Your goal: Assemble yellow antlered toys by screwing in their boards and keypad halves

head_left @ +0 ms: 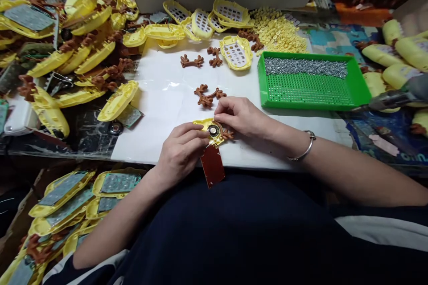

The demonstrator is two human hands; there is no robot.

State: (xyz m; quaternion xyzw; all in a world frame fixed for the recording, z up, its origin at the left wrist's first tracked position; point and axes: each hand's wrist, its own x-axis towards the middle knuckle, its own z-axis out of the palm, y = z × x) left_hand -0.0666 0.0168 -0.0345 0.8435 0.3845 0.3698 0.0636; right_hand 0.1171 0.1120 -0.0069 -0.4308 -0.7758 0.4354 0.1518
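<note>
Near the table's front edge lies a yellow plastic shell (219,139) with a round black speaker (213,130) inside. A brown circuit board (213,167) hangs from it over the edge. My left hand (183,146) holds the shell from its left side, fingers curved over it. At its upper right, my right hand (241,116) pinches with thumb and forefinger by the brown antler piece (228,134) set along the shell's right side. Whatever sits between those fingertips is too small to make out. Loose brown antler pieces (207,96) lie just beyond.
A green tray (314,106) of small screws stands at right, with an electric screwdriver (391,97) beside it. Small yellow parts (279,31) are heaped behind. Yellow shells (68,60) pile up at left, more with boards (63,193) below; closed yellow bodies (383,55) lie far right.
</note>
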